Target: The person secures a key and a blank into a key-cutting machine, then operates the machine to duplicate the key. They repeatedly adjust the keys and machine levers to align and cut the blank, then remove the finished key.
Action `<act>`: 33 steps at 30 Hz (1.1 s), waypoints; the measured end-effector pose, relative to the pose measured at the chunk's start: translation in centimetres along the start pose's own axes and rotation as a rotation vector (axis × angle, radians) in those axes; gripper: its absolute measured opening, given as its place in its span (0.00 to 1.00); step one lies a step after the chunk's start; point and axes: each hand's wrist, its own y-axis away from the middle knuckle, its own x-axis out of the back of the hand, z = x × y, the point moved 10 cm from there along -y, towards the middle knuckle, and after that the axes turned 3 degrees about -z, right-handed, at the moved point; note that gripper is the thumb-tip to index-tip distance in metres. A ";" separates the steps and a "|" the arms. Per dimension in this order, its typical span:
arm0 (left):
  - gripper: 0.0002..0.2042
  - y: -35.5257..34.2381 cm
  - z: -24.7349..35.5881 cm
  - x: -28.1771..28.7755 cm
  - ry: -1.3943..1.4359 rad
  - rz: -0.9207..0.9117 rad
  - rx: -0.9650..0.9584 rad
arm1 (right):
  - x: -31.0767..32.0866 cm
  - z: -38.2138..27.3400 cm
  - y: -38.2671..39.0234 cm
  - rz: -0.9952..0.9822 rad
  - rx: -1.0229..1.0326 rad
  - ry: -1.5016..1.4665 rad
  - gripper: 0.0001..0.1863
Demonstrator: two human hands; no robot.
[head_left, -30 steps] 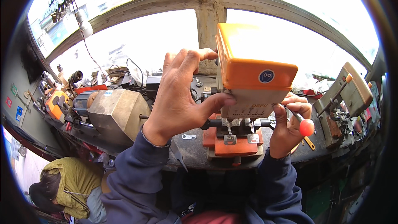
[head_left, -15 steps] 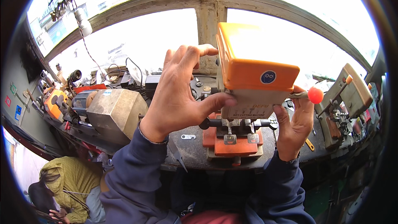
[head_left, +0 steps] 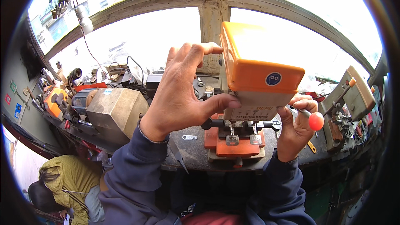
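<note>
A key cutting machine [head_left: 264, 93] with an orange top and pale front stands in front of me. My left hand [head_left: 177, 93] spans its left side, the thumb pressed on the lower front corner and a fingertip at the orange top. My right hand [head_left: 291, 131] is at the machine's right side, fingers curled around a lever with a red ball knob [head_left: 316, 121], thumb near the front edge. Below the head, a left key [head_left: 232, 140] and a right key [head_left: 255, 140] sit side by side in clamps above the red base [head_left: 241, 151].
A grey boxy machine [head_left: 118, 110] stands on the bench to the left. Another key machine [head_left: 354, 96] is at the right. A small flat metal piece [head_left: 189, 137] and a pointed blade-like tool [head_left: 178, 155] lie left of the base. A person in a yellow-green top [head_left: 68, 179] bends at lower left.
The lever's red knob has swung down and toward me, and my right fingers have curled further around it. My left hand keeps its hold. The person at lower left has shifted slightly.
</note>
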 end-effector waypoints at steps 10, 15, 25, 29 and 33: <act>0.51 -0.2 -0.2 0.1 0.006 -0.010 0.011 | 0.0 0.2 0.0 0.022 0.017 -0.052 0.19; 0.51 -0.2 -0.4 0.0 0.029 -0.010 0.013 | 0.0 0.0 0.2 0.019 0.015 -0.023 0.18; 0.51 -0.3 -0.4 0.0 0.025 -0.022 0.023 | 0.3 0.0 0.0 0.019 -0.033 0.116 0.18; 0.48 -0.2 -0.4 -0.1 0.039 -0.037 0.023 | -0.2 0.0 0.0 0.013 0.024 -0.048 0.17; 0.48 -0.3 -0.2 0.0 0.036 -0.023 -0.002 | -0.2 0.1 0.2 0.027 0.016 -0.065 0.16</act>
